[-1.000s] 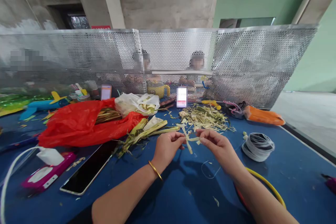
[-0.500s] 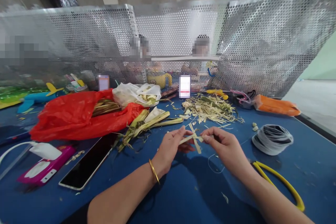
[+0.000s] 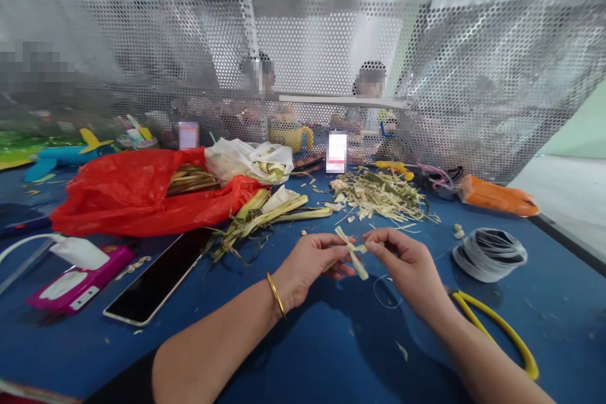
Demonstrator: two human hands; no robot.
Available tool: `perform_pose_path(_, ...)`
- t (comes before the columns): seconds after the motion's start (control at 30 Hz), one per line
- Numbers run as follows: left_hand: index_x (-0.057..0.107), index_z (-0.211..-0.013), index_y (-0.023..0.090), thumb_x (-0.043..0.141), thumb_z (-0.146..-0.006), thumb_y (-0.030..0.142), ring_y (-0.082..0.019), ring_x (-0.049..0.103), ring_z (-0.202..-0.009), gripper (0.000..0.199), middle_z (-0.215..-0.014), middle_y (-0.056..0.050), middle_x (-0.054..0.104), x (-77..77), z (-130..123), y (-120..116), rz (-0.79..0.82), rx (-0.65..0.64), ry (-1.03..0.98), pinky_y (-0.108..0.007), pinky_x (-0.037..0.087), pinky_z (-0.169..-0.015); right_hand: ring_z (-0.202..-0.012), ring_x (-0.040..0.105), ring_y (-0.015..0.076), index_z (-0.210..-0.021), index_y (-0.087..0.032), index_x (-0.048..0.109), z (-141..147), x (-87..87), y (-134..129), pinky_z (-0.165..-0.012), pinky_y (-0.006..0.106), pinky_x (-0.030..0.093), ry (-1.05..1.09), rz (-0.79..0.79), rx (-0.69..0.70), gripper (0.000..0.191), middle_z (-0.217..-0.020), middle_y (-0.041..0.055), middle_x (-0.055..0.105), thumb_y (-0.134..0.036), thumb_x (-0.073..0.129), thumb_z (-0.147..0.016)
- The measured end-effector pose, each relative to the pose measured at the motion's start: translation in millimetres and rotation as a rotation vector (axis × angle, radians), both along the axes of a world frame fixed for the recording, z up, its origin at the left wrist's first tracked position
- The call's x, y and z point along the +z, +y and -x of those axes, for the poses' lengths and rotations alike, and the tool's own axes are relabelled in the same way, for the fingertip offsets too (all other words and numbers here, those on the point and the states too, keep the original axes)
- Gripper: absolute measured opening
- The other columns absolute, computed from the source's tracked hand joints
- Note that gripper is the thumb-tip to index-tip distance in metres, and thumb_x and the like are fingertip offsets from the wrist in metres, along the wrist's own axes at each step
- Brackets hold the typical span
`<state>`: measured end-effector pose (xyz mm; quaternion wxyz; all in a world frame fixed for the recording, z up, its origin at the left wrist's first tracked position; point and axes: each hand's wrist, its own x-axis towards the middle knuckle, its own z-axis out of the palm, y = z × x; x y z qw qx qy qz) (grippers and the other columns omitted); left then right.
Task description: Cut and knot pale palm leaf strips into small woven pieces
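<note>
Above the blue table, my left hand (image 3: 317, 259) pinches a small cross of pale dried leaf strips (image 3: 353, 252) between thumb and fingers. My right hand (image 3: 395, 252) is closed on the right-hand end of the same strips. A thin clear thread (image 3: 386, 302) curls on the table below my right hand. Just beyond the hands lies a heap of cut strips and scraps (image 3: 379, 194). To the left of it are long, partly dried stalks (image 3: 265, 213).
On the left lie a red plastic bag (image 3: 132, 192), a dark-screened phone (image 3: 156, 284) and a magenta power strip (image 3: 80, 281). On the right are a coil of clear line (image 3: 490, 255), yellow-handled cutters (image 3: 514, 334) and an orange packet (image 3: 497, 196). A perforated metal screen (image 3: 326, 38) stands behind, with people beyond.
The cross of strips has turned and tilted slightly in my fingers, its upper arm now leaning left. Both hands keep their grip. The camera view has shifted a little.
</note>
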<state>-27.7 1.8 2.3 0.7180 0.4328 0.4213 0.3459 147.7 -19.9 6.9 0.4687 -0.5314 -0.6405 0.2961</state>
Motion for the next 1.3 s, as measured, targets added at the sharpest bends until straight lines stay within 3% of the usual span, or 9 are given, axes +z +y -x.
perform_pose_path(0.1, 0.071, -0.094, 0.014, 0.074, -0.07, 0.027, -0.013, 0.067, -0.06, 0.027, -0.082, -0.008, 0.073, -6.2, -6, -2, -0.027, 0.066, -0.03, -0.02, 0.048, -0.055, -0.104, 0.056, 0.0249, -0.07, -0.022, 0.065, 7, -0.4, -5, -0.091, 0.036, 0.04, 0.051, -0.096, -0.075, 0.014, -0.1, 0.0063, 0.066, -0.033, 0.063, -0.078)
perform_pose_path(0.23, 0.07, -0.098, 0.014, 0.072, -0.072, 0.024, -0.014, 0.068, -0.065, 0.028, -0.079, -0.007, 0.072, -8.0, -13, -8, -0.043, 0.091, -0.077, -0.021, 0.049, -0.06, -0.115, 0.051, 0.0274, -0.071, -0.022, 0.067, 17, -5.8, -9, -0.095, 0.04, 0.038, 0.093, -0.06, -0.078, 0.014, -0.112, 0.0088, 0.062, -0.034, 0.064, -0.078)
perform_pose_path(0.67, 0.071, -0.097, 0.016, 0.067, -0.075, 0.025, -0.016, 0.068, -0.07, 0.025, -0.083, -0.005, 0.072, -2.3, -14, -16, -0.126, 0.052, -0.128, -0.027, 0.051, -0.071, -0.11, 0.054, 0.0267, -0.072, -0.022, 0.069, 23, -15.5, -10, -0.095, 0.042, 0.038, 0.155, -0.089, -0.17, 0.013, -0.107, 0.0074, 0.064, -0.034, 0.068, -0.075)
perform_pose_path(0.97, 0.073, -0.091, 0.015, 0.062, -0.073, 0.021, -0.015, 0.067, -0.069, 0.022, -0.078, -0.004, 0.071, 1.7, -16, -20, -0.115, 0.087, -0.113, -0.026, 0.051, -0.07, -0.109, 0.054, 0.0237, -0.075, -0.021, 0.067, 28, -21.8, -10, -0.096, 0.039, 0.035, 0.242, -0.069, -0.211, 0.009, -0.101, 0.0054, 0.064, -0.031, 0.067, -0.075)
perform_pose_path(1.3, 0.073, -0.09, 0.015, 0.067, -0.073, 0.026, -0.015, 0.068, -0.067, 0.021, -0.077, -0.005, 0.072, -3.5, -17, -18, -0.127, 0.085, -0.092, -0.024, 0.051, -0.066, -0.111, 0.053, 0.026, -0.071, -0.021, 0.065, 31, -23.1, -13, -0.094, 0.04, 0.038, 0.446, 0.084, -0.187, 0.013, -0.101, 0.0064, 0.065, -0.032, 0.072, -0.07)
